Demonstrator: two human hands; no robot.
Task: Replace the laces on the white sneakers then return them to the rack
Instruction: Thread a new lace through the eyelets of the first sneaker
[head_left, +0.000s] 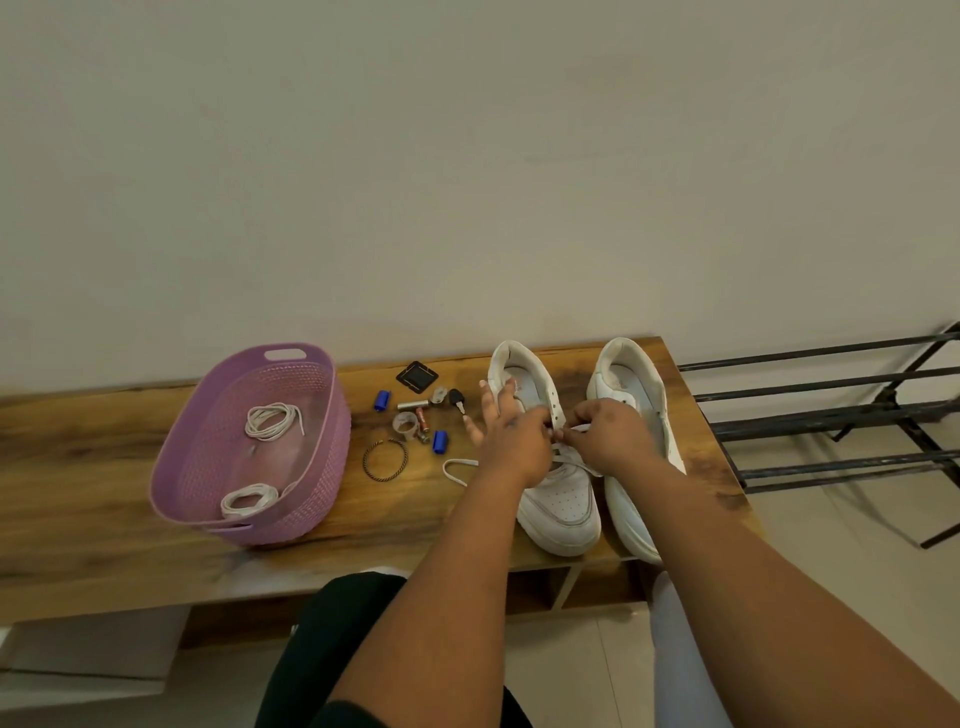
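Observation:
Two white sneakers stand side by side on the wooden bench, toes toward me. Over the left sneaker (558, 499) both hands work a white lace (460, 470) that is partly threaded through the eyelets, with one end trailing onto the bench to the left. My left hand (511, 441) pinches the lace at the eyelets, its outer fingers spread over the shoe's side. Next to it, my right hand (608, 431) pinches the other lace end (579, 428) with curled fingers. The right sneaker (631, 395) has no lace that I can see, and my right forearm covers its front.
A purple plastic basket (322, 467) at the left holds two coiled white laces (272, 421) (249, 501). Small items lie between the basket and the shoes: a key (457, 400), batteries, blue clips, a bracelet (385, 460). A black metal rack (831, 410) stands to the right of the bench.

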